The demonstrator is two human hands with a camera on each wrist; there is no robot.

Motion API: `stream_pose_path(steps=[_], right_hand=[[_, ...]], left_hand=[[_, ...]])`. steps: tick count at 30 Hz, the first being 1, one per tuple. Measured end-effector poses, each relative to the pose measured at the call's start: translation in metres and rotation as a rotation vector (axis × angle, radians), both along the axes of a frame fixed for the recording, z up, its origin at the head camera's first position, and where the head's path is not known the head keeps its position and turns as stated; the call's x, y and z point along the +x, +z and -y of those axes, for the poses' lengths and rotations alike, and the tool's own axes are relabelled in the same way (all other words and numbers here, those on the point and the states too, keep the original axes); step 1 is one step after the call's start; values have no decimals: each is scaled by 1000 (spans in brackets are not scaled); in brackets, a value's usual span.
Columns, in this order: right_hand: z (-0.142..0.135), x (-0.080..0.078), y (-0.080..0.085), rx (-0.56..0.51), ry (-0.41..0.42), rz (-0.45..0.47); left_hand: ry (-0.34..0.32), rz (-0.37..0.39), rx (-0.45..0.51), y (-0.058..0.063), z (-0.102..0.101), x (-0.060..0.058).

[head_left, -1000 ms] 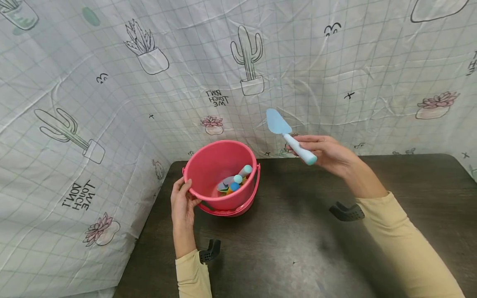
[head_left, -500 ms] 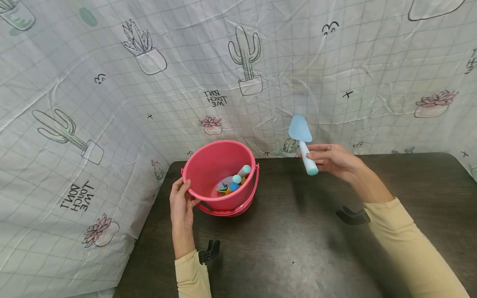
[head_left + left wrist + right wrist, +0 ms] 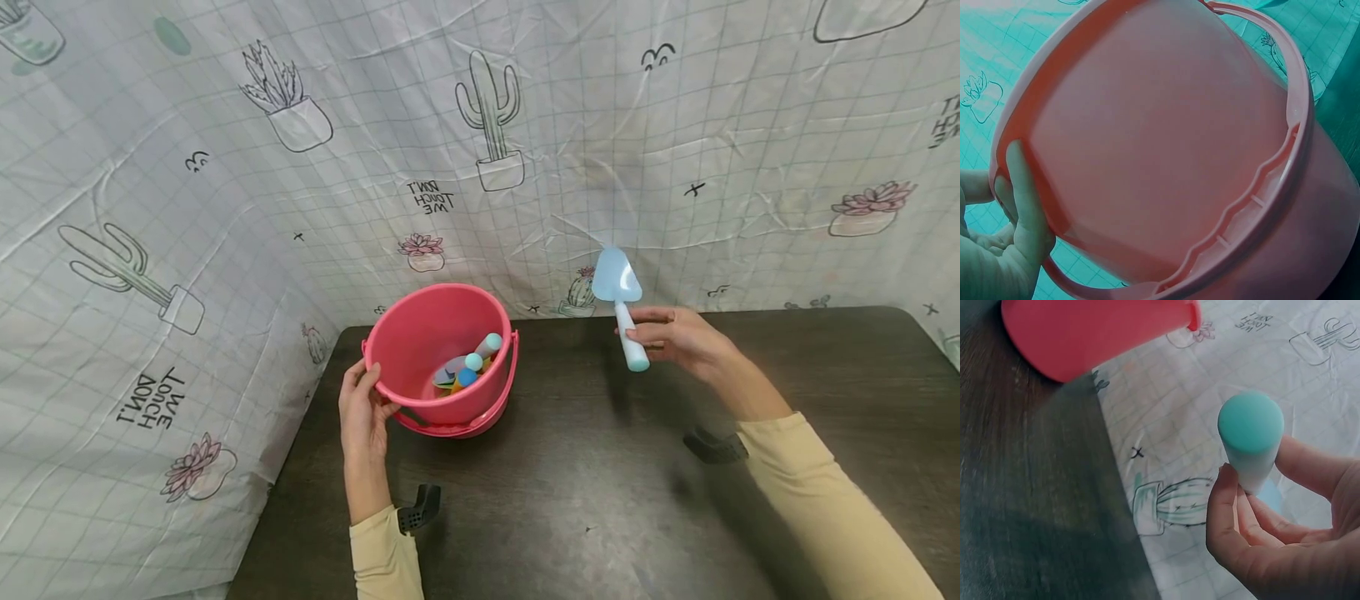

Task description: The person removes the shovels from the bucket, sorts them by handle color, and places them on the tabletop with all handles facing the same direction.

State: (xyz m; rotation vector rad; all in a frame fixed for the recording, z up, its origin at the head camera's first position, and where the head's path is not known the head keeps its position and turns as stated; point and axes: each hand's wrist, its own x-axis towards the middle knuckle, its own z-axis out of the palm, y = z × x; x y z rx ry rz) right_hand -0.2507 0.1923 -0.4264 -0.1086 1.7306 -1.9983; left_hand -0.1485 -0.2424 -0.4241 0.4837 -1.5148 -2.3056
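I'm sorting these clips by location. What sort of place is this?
Probably a makeshift indoor recording corner: a whitish, grid-patterned sheet printed with potted cacti hangs along two sides of a dark brown, wood-look tabletop, and a black angled bracket at the left wrist suggests filming.
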Motion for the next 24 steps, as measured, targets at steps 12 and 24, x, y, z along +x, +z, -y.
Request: stream_pose_path(steps=[12, 24], right_hand=[[-8, 4, -16, -1, -46, 36], [-13, 6, -30, -26, -64, 65]], left_hand=[[-11, -13, 2, 1, 1, 1], [-6, -10, -1, -1, 2, 1]])
